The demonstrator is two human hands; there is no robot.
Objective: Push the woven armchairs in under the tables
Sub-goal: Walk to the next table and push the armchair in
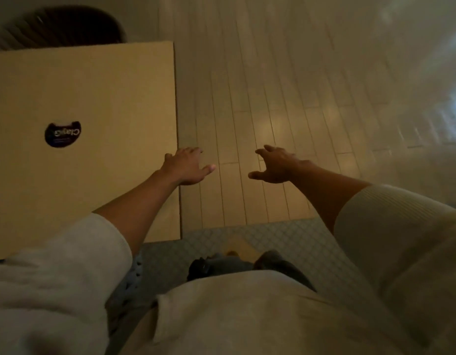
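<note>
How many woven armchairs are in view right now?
1. The woven armchair is at top left, just beyond the far edge of the table, with only its curved top showing. Others may stand outside the frame or be hidden by the tabletop.

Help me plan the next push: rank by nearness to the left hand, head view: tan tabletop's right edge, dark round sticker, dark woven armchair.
1. Tan tabletop's right edge, under the left hand.
2. Dark round sticker, mid-table, leftward.
3. Dark woven armchair, beyond the table's far edge.
</note>
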